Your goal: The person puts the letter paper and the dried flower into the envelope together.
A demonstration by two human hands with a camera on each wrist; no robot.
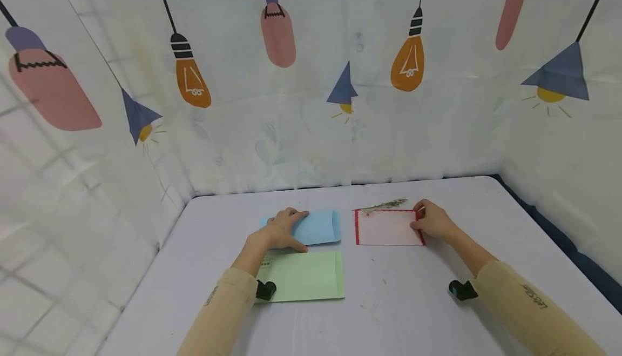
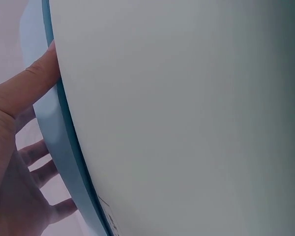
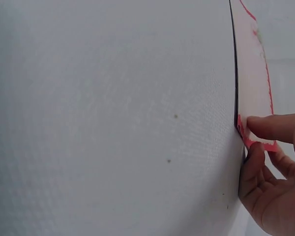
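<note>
My left hand (image 1: 284, 230) spans the blue envelope (image 1: 318, 228), thumb on its near edge and fingers on its far edge. The left wrist view shows the thumb and fingertips at opposite sides of this blue envelope (image 2: 54, 125). Just in front lies a light green envelope (image 1: 306, 277), partly hidden by the left sleeve. To the right, my right hand (image 1: 434, 221) pinches the right edge of a pale pink card (image 1: 389, 228) with a red border. In the right wrist view, thumb and index finger hold the card (image 3: 253, 73) at its red-edged end.
A dried green sprig (image 1: 389, 204) lies along the card's far edge. Small specks dot the white tabletop (image 1: 389, 318) in front. Behind the table hangs a white cloth (image 1: 301, 129) printed with lamps, and dark fabric (image 1: 554, 232) runs along the right edge.
</note>
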